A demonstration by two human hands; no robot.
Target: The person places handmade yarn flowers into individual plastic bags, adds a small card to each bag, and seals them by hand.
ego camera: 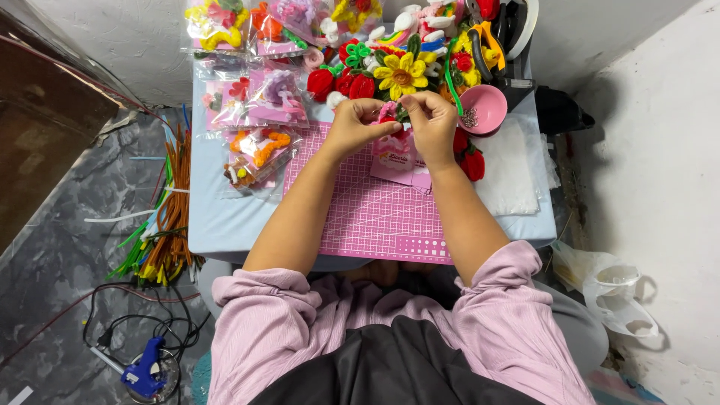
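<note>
1. Person seated at a small pale-blue table (225,217), sleeves of a pink top pushed up, both forearms reaching forward over a pink cutting mat (375,210).
2. Left hand (352,127) and right hand (433,124) meet at the far edge of the mat. Fingers of both are curled in narrow, pinching a small pink fuzzy piece (387,112) between them. Too small to tell its exact shape.
3. Just below the hands, a pink card in a clear sleeve (394,156) lies on the mat, partly hidden by the wrists.
4. Directly behind the hands: a crowded heap of pipe-cleaner flowers, with a yellow sunflower (401,75) touching or nearly touching the knuckles, and red tulip shapes (341,84) to its left.
5. Right of the right hand: a pink bowl (484,109) just beside it; red strawberry-like pieces (471,161) beside the wrist; a white cloth (510,169) under them.
6. Left of the left hand: clear bags of finished craft pieces (259,150), stacked toward the wall.
7. Floor, left side: a bundle of orange and green pipe cleaners (161,232); nearer, a blue glue gun (146,371) with black cables.
8. Floor, right: a white plastic bag (611,289) by the wall.
</note>
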